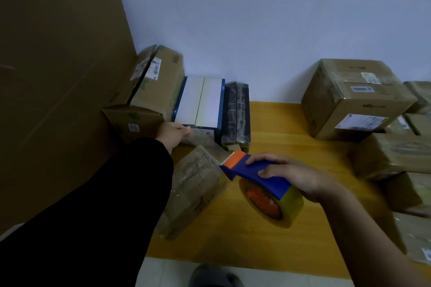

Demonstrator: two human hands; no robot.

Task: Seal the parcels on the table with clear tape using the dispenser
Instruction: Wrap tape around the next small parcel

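Bare tabletop [277, 119] runs open from the near edge back to the wall, between the black-wrapped parcel [236, 112] and the large carton [349, 98]. Left side walled off by stacked cartons [149, 91], a blue-and-white box [200, 100] and a tall cardboard sheet [58, 53]. Taped parcel [196, 184] lies across left front. Piled parcels [396, 156] block right edge. Right hand [291, 177] holds the dispenser [256, 175] over the open middle.

A pale wall [256, 18] backs the yellow wooden table [291, 119]; the dim floor [163, 272] looks tiled.
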